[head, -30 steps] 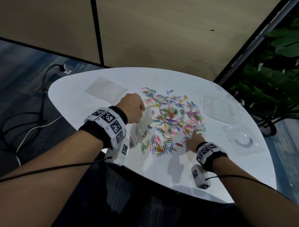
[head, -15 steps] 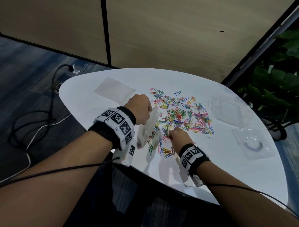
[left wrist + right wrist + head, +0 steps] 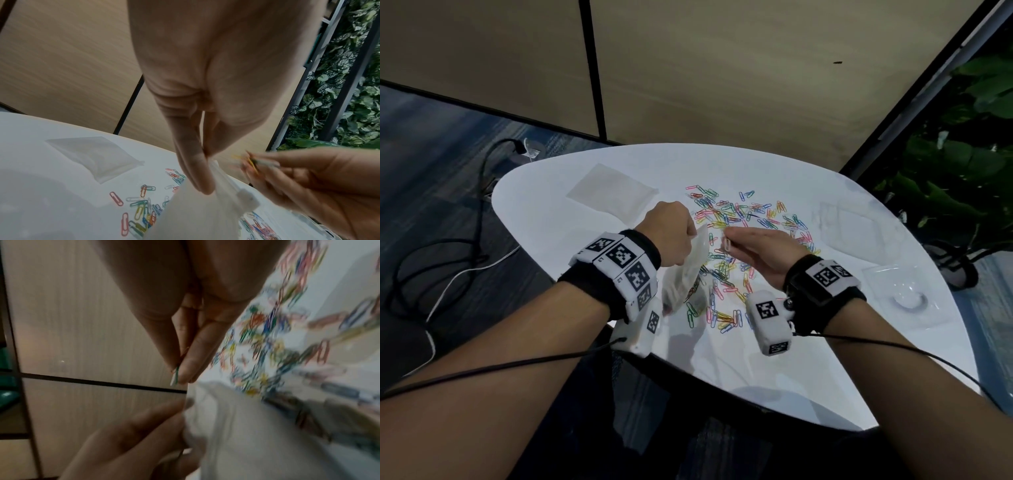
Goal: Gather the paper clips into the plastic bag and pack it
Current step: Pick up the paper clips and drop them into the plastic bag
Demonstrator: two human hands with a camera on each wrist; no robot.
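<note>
Coloured paper clips (image 3: 736, 219) lie scattered over the middle of the white table (image 3: 756, 370). My left hand (image 3: 671, 240) pinches the top edge of a clear plastic bag (image 3: 683, 274), which hangs above the table's near side with some clips inside. In the left wrist view the thumb and a finger pinch the bag (image 3: 205, 216) at its zip strip. My right hand (image 3: 753, 246) is raised beside the bag's mouth and pinches a few paper clips (image 3: 252, 162) in its fingertips. The right wrist view, blurred, shows the held clips (image 3: 174, 378) just above the bag (image 3: 246, 434).
A second flat clear bag (image 3: 611, 190) lies at the table's far left. Another flat bag (image 3: 849, 226) and a clear plastic tray (image 3: 907, 294) sit on the right. Cables run over the floor at left. Plants stand beyond the right edge.
My right hand left the pile on the table, lifted with a few clips pinched, and moved left and up to the bag's mouth. My left hand kept holding the bag.
</note>
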